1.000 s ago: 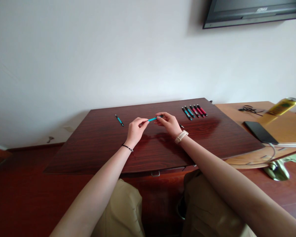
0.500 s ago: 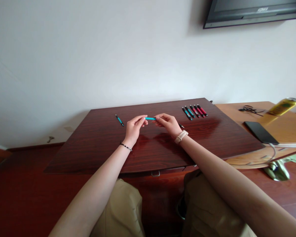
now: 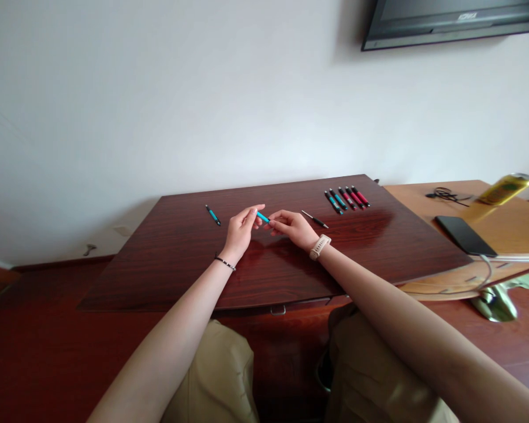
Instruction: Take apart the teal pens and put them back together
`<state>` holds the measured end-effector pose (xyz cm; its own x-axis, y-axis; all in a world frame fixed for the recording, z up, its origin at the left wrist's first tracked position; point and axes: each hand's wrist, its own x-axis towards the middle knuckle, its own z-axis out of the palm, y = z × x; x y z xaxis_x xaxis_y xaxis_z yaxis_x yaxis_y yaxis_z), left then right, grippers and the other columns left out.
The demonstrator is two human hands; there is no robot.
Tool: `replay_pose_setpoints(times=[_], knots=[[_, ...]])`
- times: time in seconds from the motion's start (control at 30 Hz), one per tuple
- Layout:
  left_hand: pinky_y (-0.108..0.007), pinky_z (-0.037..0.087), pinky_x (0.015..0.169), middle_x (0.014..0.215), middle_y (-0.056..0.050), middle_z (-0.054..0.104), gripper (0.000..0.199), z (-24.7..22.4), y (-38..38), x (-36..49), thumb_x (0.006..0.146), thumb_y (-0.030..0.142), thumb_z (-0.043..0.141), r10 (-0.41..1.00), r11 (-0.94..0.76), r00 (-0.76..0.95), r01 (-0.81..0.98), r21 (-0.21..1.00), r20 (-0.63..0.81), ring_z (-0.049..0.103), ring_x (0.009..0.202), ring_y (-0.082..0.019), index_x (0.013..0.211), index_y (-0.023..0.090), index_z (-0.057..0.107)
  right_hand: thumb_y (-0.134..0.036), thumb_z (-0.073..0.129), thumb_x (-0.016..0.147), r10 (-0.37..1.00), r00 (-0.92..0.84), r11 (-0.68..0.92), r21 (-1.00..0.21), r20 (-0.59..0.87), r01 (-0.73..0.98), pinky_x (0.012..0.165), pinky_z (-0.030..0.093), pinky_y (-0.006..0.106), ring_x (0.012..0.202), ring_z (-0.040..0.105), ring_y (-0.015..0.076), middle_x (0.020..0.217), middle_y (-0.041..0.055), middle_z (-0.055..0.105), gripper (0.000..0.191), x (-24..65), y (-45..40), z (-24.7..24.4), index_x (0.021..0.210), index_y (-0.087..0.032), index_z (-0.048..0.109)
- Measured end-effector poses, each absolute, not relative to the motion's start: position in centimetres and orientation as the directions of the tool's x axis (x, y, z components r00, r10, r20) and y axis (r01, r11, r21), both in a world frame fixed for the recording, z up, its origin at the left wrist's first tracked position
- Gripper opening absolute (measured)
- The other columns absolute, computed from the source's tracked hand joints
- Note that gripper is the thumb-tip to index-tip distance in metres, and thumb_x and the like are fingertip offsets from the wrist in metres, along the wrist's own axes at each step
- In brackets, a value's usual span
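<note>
Between my two hands is a teal pen barrel (image 3: 263, 217), tilted down toward the right. My left hand (image 3: 243, 228) pinches its upper left end between thumb and fingers. The fingertips of my right hand (image 3: 293, 228) close on its lower, dark end. Just beyond the right hand, a slim piece with a black grip and a metal tip (image 3: 315, 219) lies on the table. Away to the left, a teal pen with black ends (image 3: 212, 215) rests by itself.
Several teal and red pens (image 3: 347, 199) lie in a row at the back right of the dark wooden table (image 3: 194, 264). A lighter side table (image 3: 520, 229) holds a phone (image 3: 465, 236), a black cable (image 3: 448, 195) and a yellow can (image 3: 506, 189). A television (image 3: 454, 23) hangs above.
The teal barrel has turned from nearly level to sloping down rightward. My right hand has shifted slightly left and down, uncovering more of the black-grip piece behind it.
</note>
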<state>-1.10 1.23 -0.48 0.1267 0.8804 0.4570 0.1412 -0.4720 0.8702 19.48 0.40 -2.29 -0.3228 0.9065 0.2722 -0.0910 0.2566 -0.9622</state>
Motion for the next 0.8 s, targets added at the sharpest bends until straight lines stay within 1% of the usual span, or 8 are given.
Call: replay_pose_setpoints(times=[0.23, 0.4, 0.5, 0.57, 0.63, 0.7, 0.77, 0.8], knots=[[-0.027, 0.054, 0.071, 0.078, -0.003, 0.068, 0.051, -0.3, 1.0, -0.9, 0.106, 0.059, 0.055, 0.870, -0.492, 0.144, 0.195, 0.848, 0.472, 0.062, 0.072, -0.015, 0.128, 0.019, 0.079, -0.059, 0.075, 0.093, 0.873, -0.412, 0.253, -0.965, 0.260, -0.071, 0.076, 0.061, 0.028, 0.084, 0.079, 0.0181, 0.105, 0.0069, 0.083, 0.043, 19.0, 0.1, -2.4, 0.113, -0.021, 0.068], [-0.027, 0.056, 0.072, 0.093, -0.005, 0.074, 0.048, -0.4, 0.9, -0.7, 0.100, 0.054, 0.067, 0.879, -0.472, 0.165, 0.176, 0.864, 0.446, 0.065, 0.078, -0.016, 0.132, 0.019, 0.075, -0.059, 0.073, 0.094, 0.867, -0.393, 0.308, -0.949, 0.307, -0.063, 0.079, 0.061, 0.030, 0.086, 0.079, 0.0194, 0.106, 0.0069, 0.082, 0.042, 18.9, -0.1, -2.2, 0.114, -0.022, 0.068], [-0.029, 0.058, 0.076, 0.104, -0.008, 0.077, 0.044, -0.6, 1.0, -0.7, 0.100, 0.055, 0.067, 0.880, -0.463, 0.199, 0.161, 0.872, 0.431, 0.069, 0.085, -0.019, 0.122, 0.018, 0.076, -0.060, 0.074, 0.093, 0.871, -0.380, 0.318, -0.947, 0.311, -0.047, 0.081, 0.062, 0.033, 0.087, 0.079, 0.0211, 0.103, 0.0062, 0.082, 0.042, 18.8, 0.0, -2.2, 0.111, -0.023, 0.069], [-0.030, 0.058, 0.078, 0.104, -0.009, 0.078, 0.042, -0.7, 1.0, -0.7, 0.100, 0.057, 0.065, 0.878, -0.464, 0.213, 0.163, 0.871, 0.429, 0.070, 0.088, -0.020, 0.110, 0.018, 0.076, -0.060, 0.072, 0.094, 0.871, -0.377, 0.335, -0.942, 0.315, -0.013, 0.082, 0.062, 0.034, 0.088, 0.079, 0.0218, 0.100, 0.0053, 0.081, 0.040, 18.9, 0.0, -2.1, 0.110, -0.023, 0.069], [-0.028, 0.057, 0.076, 0.102, -0.008, 0.077, 0.042, -0.7, 1.0, -0.6, 0.101, 0.059, 0.064, 0.877, -0.469, 0.199, 0.166, 0.867, 0.436, 0.070, 0.086, -0.019, 0.101, 0.018, 0.074, -0.056, 0.067, 0.099, 0.876, -0.333, 0.398, -0.913, 0.350, 0.088, 0.083, 0.060, 0.035, 0.088, 0.077, 0.0219, 0.098, 0.0046, 0.081, 0.034, 19.3, 0.0, -1.8, 0.109, -0.024, 0.071], [-0.027, 0.056, 0.074, 0.099, -0.007, 0.076, 0.042, -0.6, 1.0, -0.6, 0.102, 0.060, 0.062, 0.876, -0.475, 0.182, 0.162, 0.865, 0.447, 0.069, 0.084, -0.017, 0.097, 0.019, 0.071, -0.048, 0.062, 0.103, 0.883, -0.234, 0.463, -0.839, 0.408, 0.285, 0.087, 0.058, 0.036, 0.091, 0.075, 0.0224, 0.100, 0.0050, 0.080, 0.027, 20.1, 0.1, -1.3, 0.109, -0.025, 0.072], [-0.027, 0.056, 0.074, 0.098, -0.007, 0.075, 0.043, -0.5, 0.9, -0.6, 0.104, 0.060, 0.059, 0.873, -0.478, 0.188, 0.143, 0.867, 0.450, 0.069, 0.084, -0.017, 0.094, 0.019, 0.068, -0.037, 0.062, 0.103, 0.872, -0.135, 0.465, -0.711, 0.471, 0.528, 0.095, 0.055, 0.038, 0.098, 0.072, 0.0245, 0.107, 0.0078, 0.078, 0.021, 21.2, 0.3, -0.8, 0.114, -0.023, 0.072], [-0.028, 0.056, 0.075, 0.096, -0.007, 0.075, 0.044, -0.4, 0.8, -0.6, 0.105, 0.060, 0.057, 0.873, -0.474, 0.201, 0.130, 0.871, 0.445, 0.069, 0.083, -0.017, 0.094, 0.019, 0.067, -0.031, 0.061, 0.102, 0.864, -0.115, 0.443, -0.631, 0.491, 0.636, 0.100, 0.052, 0.040, 0.103, 0.070, 0.0262, 0.112, 0.0102, 0.077, 0.022, 21.8, 0.5, -0.7, 0.118, -0.021, 0.072]])
